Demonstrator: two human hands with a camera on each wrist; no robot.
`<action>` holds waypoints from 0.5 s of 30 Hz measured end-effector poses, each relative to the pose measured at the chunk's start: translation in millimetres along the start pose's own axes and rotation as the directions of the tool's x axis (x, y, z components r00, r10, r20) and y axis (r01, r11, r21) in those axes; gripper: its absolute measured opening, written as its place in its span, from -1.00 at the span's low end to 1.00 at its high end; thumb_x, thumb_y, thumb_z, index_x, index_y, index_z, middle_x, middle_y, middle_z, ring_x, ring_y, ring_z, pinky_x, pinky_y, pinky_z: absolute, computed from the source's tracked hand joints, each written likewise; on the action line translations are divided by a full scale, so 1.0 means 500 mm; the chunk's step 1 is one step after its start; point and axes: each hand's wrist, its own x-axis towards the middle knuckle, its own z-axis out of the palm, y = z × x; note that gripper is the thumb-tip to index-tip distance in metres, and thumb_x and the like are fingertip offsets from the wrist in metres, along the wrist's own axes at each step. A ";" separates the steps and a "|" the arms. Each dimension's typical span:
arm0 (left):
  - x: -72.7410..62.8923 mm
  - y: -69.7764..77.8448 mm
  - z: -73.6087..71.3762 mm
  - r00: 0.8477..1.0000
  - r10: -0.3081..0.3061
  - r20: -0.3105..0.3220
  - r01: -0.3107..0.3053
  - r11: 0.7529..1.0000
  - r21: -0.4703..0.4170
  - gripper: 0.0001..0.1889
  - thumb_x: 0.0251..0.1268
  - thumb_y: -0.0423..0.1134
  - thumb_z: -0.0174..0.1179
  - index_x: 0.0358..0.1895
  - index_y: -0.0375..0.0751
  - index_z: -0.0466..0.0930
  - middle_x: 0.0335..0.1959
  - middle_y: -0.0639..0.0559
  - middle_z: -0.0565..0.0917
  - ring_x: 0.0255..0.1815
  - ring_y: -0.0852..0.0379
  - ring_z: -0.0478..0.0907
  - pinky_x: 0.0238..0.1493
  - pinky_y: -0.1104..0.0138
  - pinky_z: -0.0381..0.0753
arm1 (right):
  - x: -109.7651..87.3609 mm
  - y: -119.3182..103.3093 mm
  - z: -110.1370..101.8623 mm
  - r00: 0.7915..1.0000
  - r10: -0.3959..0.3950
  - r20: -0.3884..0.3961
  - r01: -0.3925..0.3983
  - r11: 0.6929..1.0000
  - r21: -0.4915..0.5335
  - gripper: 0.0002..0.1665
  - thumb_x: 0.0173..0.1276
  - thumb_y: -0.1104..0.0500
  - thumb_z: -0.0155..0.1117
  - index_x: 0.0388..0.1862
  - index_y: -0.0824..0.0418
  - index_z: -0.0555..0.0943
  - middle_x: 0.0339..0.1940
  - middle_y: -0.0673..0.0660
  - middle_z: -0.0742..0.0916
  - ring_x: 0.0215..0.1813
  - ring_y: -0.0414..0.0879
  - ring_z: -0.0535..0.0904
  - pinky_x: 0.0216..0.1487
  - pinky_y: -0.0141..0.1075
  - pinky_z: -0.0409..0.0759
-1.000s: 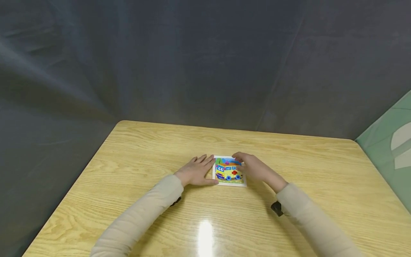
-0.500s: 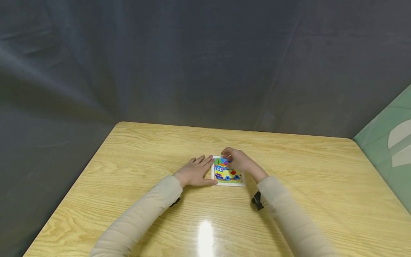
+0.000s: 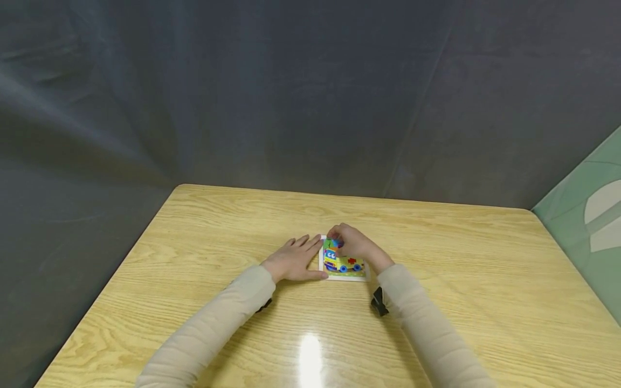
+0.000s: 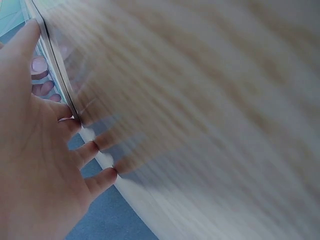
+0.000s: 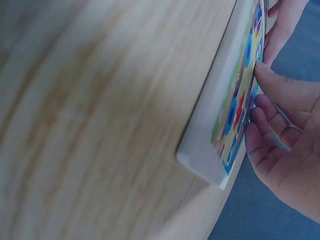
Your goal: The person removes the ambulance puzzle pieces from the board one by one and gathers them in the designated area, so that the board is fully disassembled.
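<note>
A small square picture puzzle [image 3: 345, 278] with a white frame and a yellow cartoon ambulance lies flat on the wooden table. My left hand [image 3: 297, 262] is spread at its left side, thumb and index fingertip touching the frame's left corners. In the left wrist view, the other fingertips of the left hand [image 4: 42, 150] rest on the tabletop. Over the picture's upper part, my right hand [image 3: 353, 243] bends its fingers and hides some of it. In the right wrist view, the right hand's thumb [image 5: 267, 75] and fingertips touch the picture, apart from each other, with nothing visibly held between them.
The wooden table [image 3: 233, 215] reaches a dark curtain [image 3: 301, 97] at the back and left. A green panel with pale shapes [image 3: 597, 199] stands at the right. A bright light reflection [image 3: 310, 355] shows near the front.
My right hand has moved left across the picture, from its right edge toward the upper middle, uncovering the right side. The left hand and the frame have hardly moved.
</note>
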 end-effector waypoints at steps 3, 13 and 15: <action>0.002 -0.001 0.001 1.000 -0.002 -0.003 0.002 1.000 -0.003 -0.07 0.28 0.44 -0.18 0.56 0.03 -0.25 0.60 0.14 -0.20 0.61 -0.02 -0.18 0.57 0.01 -0.09 | 0.002 -0.005 0.000 1.000 -0.007 0.002 0.007 0.999 -0.032 -0.54 0.17 0.47 0.32 0.09 0.38 0.53 0.02 0.31 0.58 0.08 0.15 0.53 0.21 -0.02 0.52; 0.000 0.002 -0.002 1.000 -0.003 -0.010 0.003 1.000 0.002 -0.07 0.28 0.43 -0.16 0.56 0.03 -0.23 0.60 0.14 -0.18 0.61 -0.03 -0.16 0.57 0.00 -0.08 | 0.004 -0.019 -0.008 1.000 -0.012 0.025 0.014 0.996 -0.091 -0.55 0.13 0.49 0.33 0.04 0.35 0.54 -0.03 0.29 0.57 0.01 0.11 0.53 0.16 -0.05 0.54; -0.001 0.003 -0.003 1.000 -0.001 -0.007 0.001 1.000 -0.003 -0.07 0.28 0.43 -0.16 0.56 0.03 -0.22 0.60 0.14 -0.18 0.61 -0.03 -0.16 0.57 0.00 -0.08 | 0.005 -0.018 -0.008 0.999 -0.002 0.034 0.004 0.997 -0.072 -0.56 0.13 0.51 0.31 0.03 0.35 0.53 -0.09 0.26 0.58 -0.06 0.06 0.52 0.10 -0.10 0.56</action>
